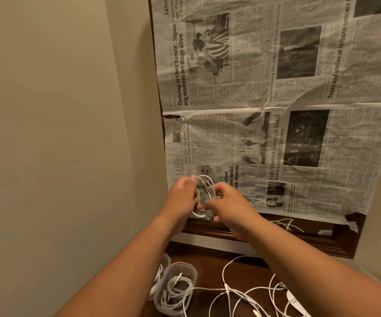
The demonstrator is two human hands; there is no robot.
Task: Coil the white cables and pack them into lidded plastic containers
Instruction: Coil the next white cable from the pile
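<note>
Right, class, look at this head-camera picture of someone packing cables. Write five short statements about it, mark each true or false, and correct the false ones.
1. Both hands hold a coiled white cable. True: the left hand and the right hand grip it together.
2. The nearer plastic container is empty. False: it holds a coiled white cable, with one strand trailing out over its rim.
3. The nearer container has its lid on. False: it stands open, with no lid on it.
4. Loose white cables lie uncoiled on the dark wooden surface. True.
5. A newspaper is spread out behind the hands. True.
</note>
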